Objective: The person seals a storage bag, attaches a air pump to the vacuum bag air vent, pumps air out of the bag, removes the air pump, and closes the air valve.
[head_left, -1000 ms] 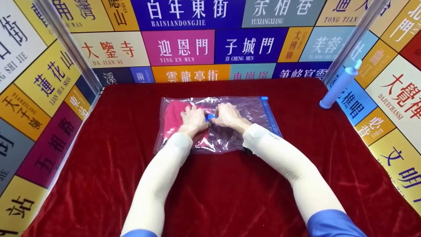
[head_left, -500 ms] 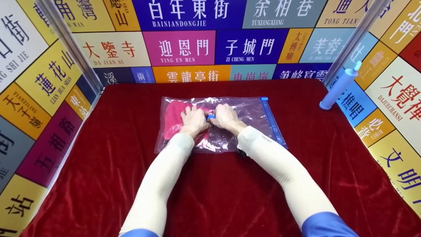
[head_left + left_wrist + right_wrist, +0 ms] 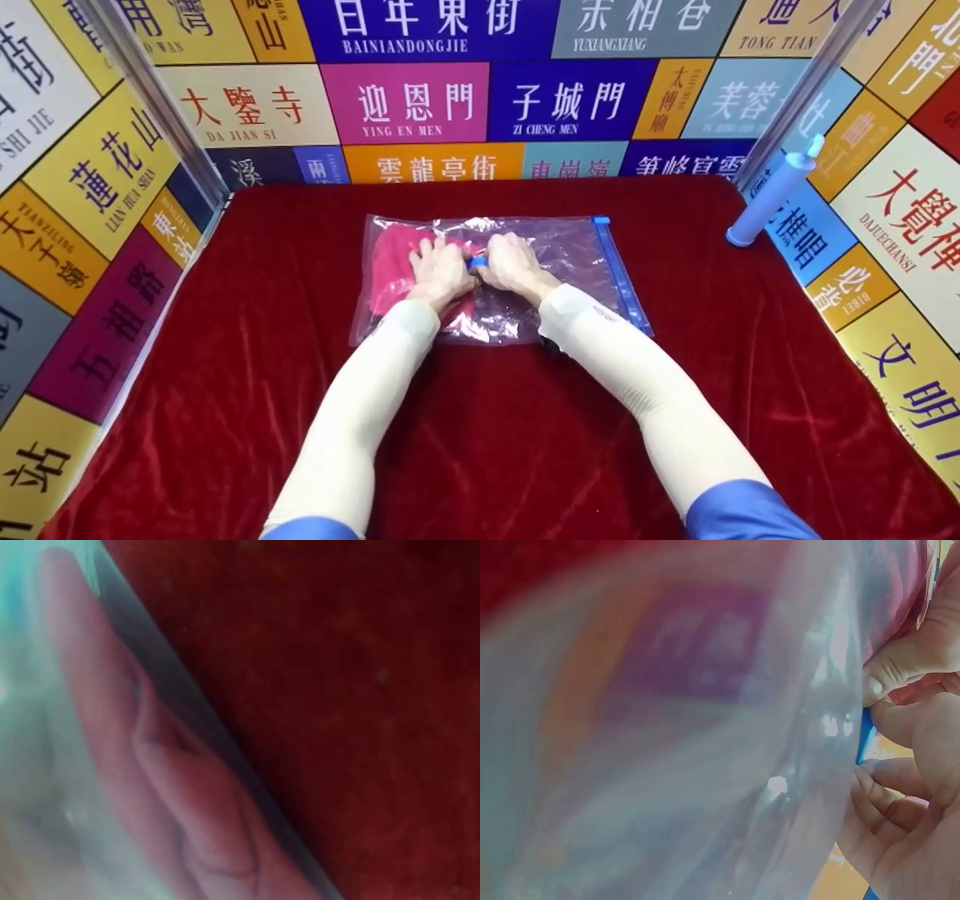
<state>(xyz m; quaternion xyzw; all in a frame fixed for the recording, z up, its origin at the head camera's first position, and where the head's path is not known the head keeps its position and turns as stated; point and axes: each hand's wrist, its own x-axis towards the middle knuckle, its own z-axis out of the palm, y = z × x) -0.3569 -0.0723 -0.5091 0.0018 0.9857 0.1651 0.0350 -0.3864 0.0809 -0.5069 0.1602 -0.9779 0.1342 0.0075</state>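
A clear plastic storage bag [image 3: 559, 244] with a blue zip strip lies flat, and a folded pink cloth [image 3: 391, 262] shows through its left half. Near the bag's middle is a blue valve cap [image 3: 478, 262], partly covered by both hands. My right hand [image 3: 511, 262] pinches this cap between thumb and curled fingers; the right wrist view shows a sliver of the blue cap [image 3: 865, 736] there. My left hand [image 3: 442, 268] lies over the cloth side, fingers bent, its thumb gripping the bag right beside the cap. In the left wrist view the pink cloth [image 3: 202, 802] appears blurred through the plastic.
A light blue hand pump [image 3: 769, 199] stands at the back right corner of the table's dark red velvet cloth [image 3: 510, 435]. Walls of coloured signs [image 3: 412, 101] enclose the back and sides, with metal posts [image 3: 169, 112] at the corners.
My right hand and forearm have shifted slightly left, closer in at the valve cap. The left hand has kept its place on the bag, and the view has tilted slightly.
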